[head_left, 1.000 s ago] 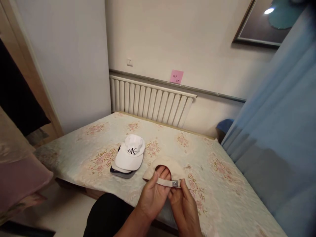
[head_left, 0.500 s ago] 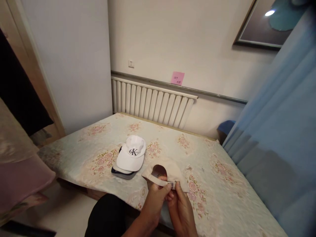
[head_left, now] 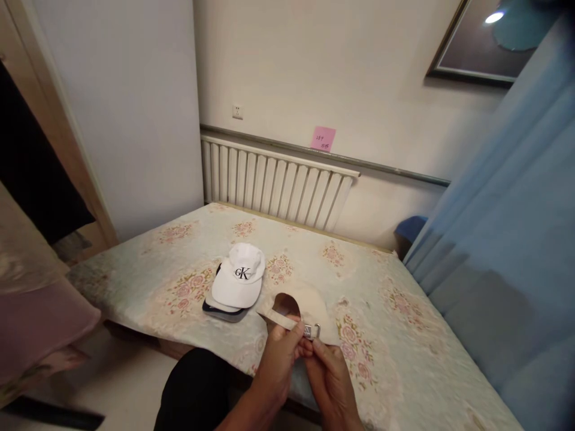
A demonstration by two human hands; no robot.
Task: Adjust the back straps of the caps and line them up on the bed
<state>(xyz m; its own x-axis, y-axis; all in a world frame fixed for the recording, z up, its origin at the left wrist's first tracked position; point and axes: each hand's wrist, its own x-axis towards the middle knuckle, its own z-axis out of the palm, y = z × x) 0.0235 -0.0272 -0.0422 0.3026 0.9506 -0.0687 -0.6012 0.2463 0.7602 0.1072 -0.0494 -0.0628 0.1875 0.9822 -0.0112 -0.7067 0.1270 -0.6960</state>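
Observation:
A beige cap (head_left: 309, 305) lies on the flowered bed cover (head_left: 395, 311) with its back opening toward me. My left hand (head_left: 279, 365) pinches the cap's back strap just left of the metal buckle (head_left: 311, 330). My right hand (head_left: 330, 377) pinches at the buckle from below, fingers closed. Left of them a white cap (head_left: 238, 281) with a black logo sits stacked on darker caps (head_left: 220, 312).
A white radiator (head_left: 274, 185) runs along the far wall under a pink note (head_left: 323, 138). A blue curtain (head_left: 507, 239) hangs on the right. Pink cloth (head_left: 40, 317) lies at the left edge. My dark trouser knee (head_left: 193, 389) is below the bed's edge.
Both hands drew closer together on the strap at the buckle; the left fingers left the cap's opening and now pinch the strap. The cap's position barely changed.

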